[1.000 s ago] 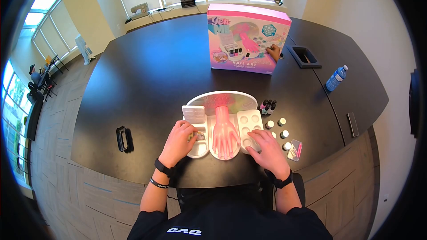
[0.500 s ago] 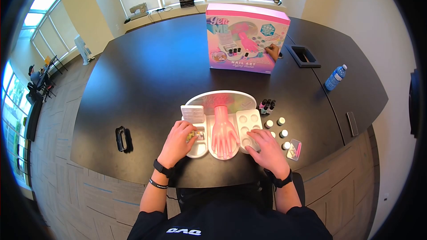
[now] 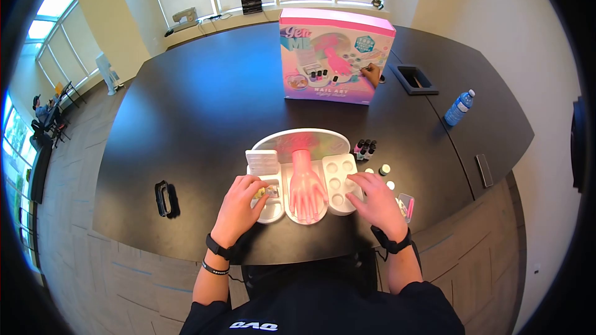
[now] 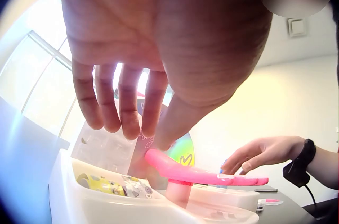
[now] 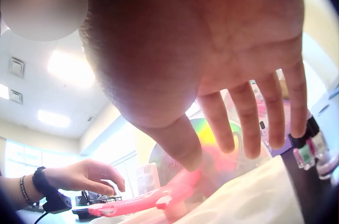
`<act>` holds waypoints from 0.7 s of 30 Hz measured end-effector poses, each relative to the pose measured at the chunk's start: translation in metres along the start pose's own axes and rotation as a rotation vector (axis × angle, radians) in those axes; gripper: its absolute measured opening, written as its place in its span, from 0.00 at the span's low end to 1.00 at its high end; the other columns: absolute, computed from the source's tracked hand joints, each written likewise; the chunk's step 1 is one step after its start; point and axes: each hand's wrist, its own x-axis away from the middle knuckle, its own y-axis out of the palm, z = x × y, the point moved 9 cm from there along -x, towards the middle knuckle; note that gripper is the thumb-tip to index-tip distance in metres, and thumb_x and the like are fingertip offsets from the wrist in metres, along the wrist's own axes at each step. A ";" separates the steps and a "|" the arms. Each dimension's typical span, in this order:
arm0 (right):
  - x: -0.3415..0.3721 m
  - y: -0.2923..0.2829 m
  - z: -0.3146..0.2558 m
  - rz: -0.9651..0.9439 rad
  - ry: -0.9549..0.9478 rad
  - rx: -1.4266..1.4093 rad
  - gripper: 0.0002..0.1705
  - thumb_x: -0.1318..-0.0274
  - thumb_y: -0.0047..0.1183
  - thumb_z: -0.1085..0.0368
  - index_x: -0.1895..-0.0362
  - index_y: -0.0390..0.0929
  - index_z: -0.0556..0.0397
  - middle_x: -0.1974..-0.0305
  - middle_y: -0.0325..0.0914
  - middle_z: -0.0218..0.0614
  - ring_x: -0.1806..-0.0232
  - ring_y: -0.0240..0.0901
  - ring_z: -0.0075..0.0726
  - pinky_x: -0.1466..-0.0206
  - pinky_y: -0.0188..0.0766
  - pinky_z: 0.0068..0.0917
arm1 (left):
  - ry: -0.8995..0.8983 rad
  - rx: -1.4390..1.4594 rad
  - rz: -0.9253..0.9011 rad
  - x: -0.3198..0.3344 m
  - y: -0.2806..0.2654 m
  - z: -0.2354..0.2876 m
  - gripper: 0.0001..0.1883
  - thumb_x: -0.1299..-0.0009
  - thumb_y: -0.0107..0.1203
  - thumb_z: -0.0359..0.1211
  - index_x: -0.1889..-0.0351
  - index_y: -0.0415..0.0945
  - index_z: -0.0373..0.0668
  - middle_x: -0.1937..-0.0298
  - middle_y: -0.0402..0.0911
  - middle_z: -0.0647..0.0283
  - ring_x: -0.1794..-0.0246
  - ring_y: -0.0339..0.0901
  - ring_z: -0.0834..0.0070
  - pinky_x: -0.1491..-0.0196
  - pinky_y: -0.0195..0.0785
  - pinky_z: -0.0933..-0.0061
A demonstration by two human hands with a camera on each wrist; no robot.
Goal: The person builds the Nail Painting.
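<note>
My left hand (image 3: 239, 203) hovers over the left tray of a white nail-art station, fingers loosely bent and holding nothing. Below its fingertips, small yellow and grey patterned packets (image 4: 108, 186) lie in a compartment, beside a raised clear-white lid (image 3: 262, 161). A pink model hand (image 3: 306, 193) stands palm down in the middle, in front of a curved mirror (image 3: 338, 143). My right hand (image 3: 377, 203) is over the outer edge of the white palette (image 3: 339, 166) with round wells. Its fingers are relaxed, slightly spread, and grip nothing.
Several nail polish bottles (image 3: 365, 149) and white-lidded jars (image 3: 385, 169) stand right of the station, near a small clear case (image 3: 406, 205). A pink box (image 3: 335, 56) stands behind. A water bottle (image 3: 459, 108) and phone (image 3: 483, 170) lie farther right; a black object (image 3: 163, 198) is left.
The head view has shifted slightly, moving the scene left. My right hand has moved outward from the palette's middle toward the jars. My left hand stays over the packets.
</note>
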 end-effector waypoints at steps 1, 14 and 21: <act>-0.002 -0.006 0.001 0.032 -0.019 0.016 0.25 0.35 0.69 0.60 0.37 0.84 0.53 0.40 0.84 0.45 0.35 0.77 0.56 0.31 0.76 0.47 | 0.003 0.002 0.000 0.001 -0.002 0.003 0.12 0.29 0.69 0.27 0.49 0.84 0.38 0.49 0.83 0.57 0.42 0.79 0.54 0.39 0.74 0.56; -0.062 -0.073 0.036 0.154 -0.007 0.152 0.16 0.36 0.68 0.61 0.46 0.89 0.51 0.51 0.87 0.38 0.43 0.82 0.52 0.39 0.79 0.46 | -0.015 0.050 0.112 0.014 -0.016 0.013 0.18 0.29 0.69 0.25 0.42 0.81 0.38 0.51 0.84 0.54 0.49 0.82 0.54 0.46 0.78 0.57; -0.102 -0.063 0.066 0.087 0.028 0.205 0.13 0.37 0.68 0.61 0.50 0.92 0.48 0.52 0.88 0.37 0.43 0.83 0.52 0.38 0.80 0.47 | -0.056 0.068 0.111 0.019 -0.016 0.008 0.23 0.29 0.68 0.25 0.36 0.79 0.39 0.53 0.84 0.54 0.50 0.83 0.53 0.47 0.78 0.56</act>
